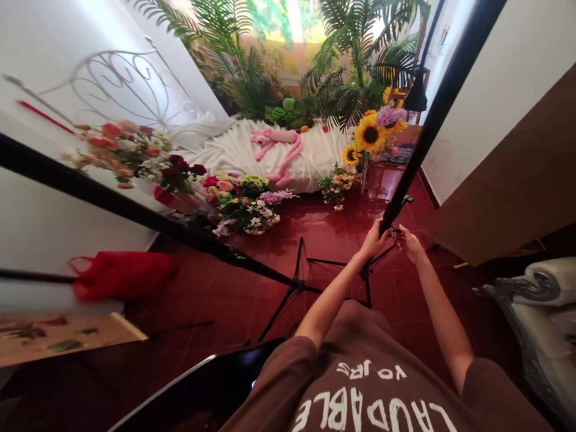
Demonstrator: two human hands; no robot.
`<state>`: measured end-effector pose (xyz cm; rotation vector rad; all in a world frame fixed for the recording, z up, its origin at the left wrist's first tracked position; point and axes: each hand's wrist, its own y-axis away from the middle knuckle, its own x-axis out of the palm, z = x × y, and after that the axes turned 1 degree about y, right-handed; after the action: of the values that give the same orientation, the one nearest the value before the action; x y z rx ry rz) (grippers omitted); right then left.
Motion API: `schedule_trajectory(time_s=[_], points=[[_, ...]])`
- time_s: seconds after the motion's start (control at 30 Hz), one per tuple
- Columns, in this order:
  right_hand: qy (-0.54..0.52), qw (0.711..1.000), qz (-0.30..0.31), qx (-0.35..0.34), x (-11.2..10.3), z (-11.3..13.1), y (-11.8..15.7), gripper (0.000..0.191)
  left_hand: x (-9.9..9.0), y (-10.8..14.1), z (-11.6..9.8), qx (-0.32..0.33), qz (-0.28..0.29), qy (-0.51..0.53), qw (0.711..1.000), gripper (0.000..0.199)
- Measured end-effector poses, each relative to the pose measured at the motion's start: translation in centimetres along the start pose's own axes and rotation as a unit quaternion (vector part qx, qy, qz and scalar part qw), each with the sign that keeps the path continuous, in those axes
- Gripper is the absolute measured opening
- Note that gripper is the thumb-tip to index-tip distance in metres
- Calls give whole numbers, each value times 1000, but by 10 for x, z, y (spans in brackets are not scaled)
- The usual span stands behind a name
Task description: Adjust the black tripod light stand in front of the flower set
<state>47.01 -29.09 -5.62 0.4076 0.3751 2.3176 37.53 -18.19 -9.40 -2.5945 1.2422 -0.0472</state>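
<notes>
A tall black stand pole (432, 129) rises from a tripod base (365, 273) on the red floor to the upper right. My left hand (374, 240) is wrapped round the pole's lower part, just below a black clamp knob (407, 200). Close on its right, my right hand (408, 243) has its fingers bent together at a small dark part beside the pole; that part is too small to make out. Another black pole (135, 210) slants across the left side down to a second tripod base (297, 285).
Flower bunches (252, 201) and sunflowers (369, 133) stand before a white-draped bed (315, 156) with a pink plush toy (279, 138). A red bag (126, 276) lies left, a carved armchair (535, 294) stands right, and a dark glossy panel (211, 384) is near my body.
</notes>
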Motion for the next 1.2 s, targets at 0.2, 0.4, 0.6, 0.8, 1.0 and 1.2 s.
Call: schedule_trajectory(time_s=[0.2, 0.4, 0.6, 0.8, 1.0, 1.2], points=[[95, 988, 71, -98, -20, 7, -4, 35, 0, -1, 1, 15, -1, 22, 1000, 35], [278, 908, -32, -311, -30, 4, -4, 18, 1, -1, -4, -5, 9, 33, 999, 35], [292, 887, -89, -348, -22, -4, 5, 19, -2, 1, -11, 21, -13, -13, 1000, 33], [175, 928, -94, -316, -2, -6, 27, 26, -7, -12, -30, 88, -47, -87, 991, 29], [145, 947, -83, -274, 3, -10, 30, 27, -6, -47, -68, 97, -72, -41, 992, 39], [95, 963, -87, -237, 4, -13, 21, 23, 2, -62, -81, 81, -84, 25, 993, 41]])
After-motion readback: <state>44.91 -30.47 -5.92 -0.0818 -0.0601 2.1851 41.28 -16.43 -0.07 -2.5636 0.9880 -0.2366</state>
